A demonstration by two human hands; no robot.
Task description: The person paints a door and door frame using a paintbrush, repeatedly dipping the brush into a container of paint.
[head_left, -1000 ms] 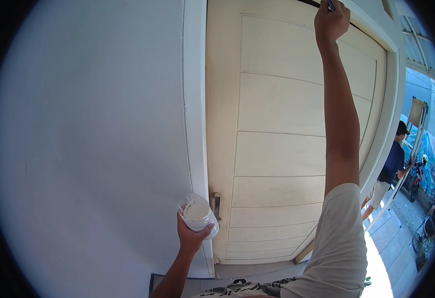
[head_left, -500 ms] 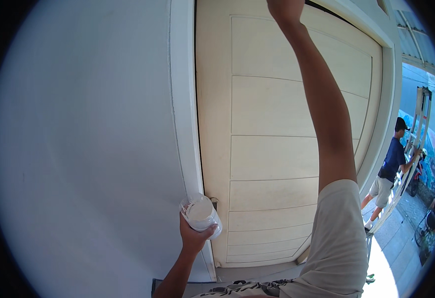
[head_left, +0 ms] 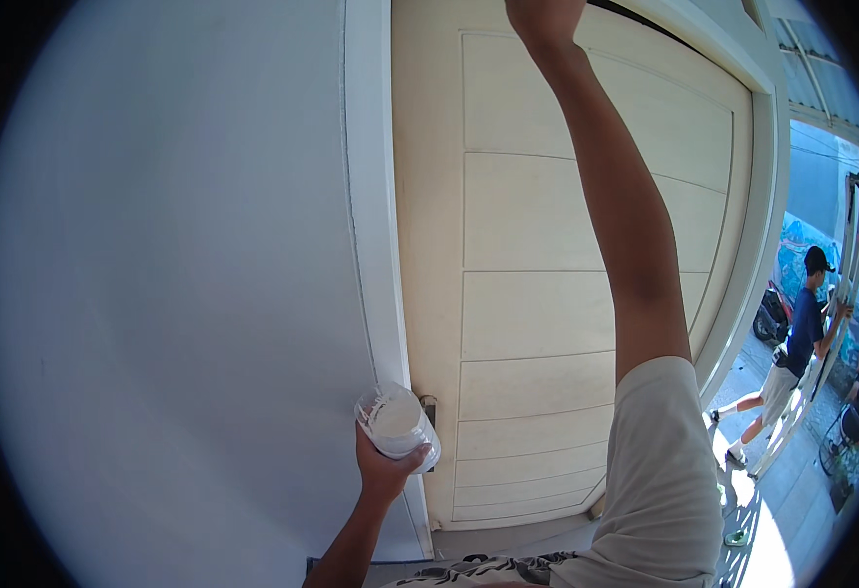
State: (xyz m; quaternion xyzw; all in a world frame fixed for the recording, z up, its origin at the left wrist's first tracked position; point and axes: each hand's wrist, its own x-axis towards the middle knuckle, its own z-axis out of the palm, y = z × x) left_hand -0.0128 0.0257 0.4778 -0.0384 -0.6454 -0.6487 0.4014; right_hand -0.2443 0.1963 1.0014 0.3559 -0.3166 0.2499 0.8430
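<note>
My left hand [head_left: 383, 472] is wrapped round a clear plastic tub [head_left: 423, 446], low in front of me beside the door frame. White, paint-like stuff [head_left: 394, 416] fills part of it and smears its inner wall. My right arm stretches up across the cream door [head_left: 537, 314]. At the top edge of the picture my right hand [head_left: 547, 18] is partly cut off, so its fingers and anything in them are hidden.
A pale wall [head_left: 184, 274] fills the left side, meeting the white door frame [head_left: 382, 255]. A door handle [head_left: 430, 407] sits just behind the tub. Outside at right, another person [head_left: 802, 328] grips a tall ladder [head_left: 821, 372]; a bicycle [head_left: 846, 441] stands nearby.
My right hand and forearm have shifted slightly left along the top of the door. The tub stays put in my left hand. Outside, the other person and ladder have moved rightward.
</note>
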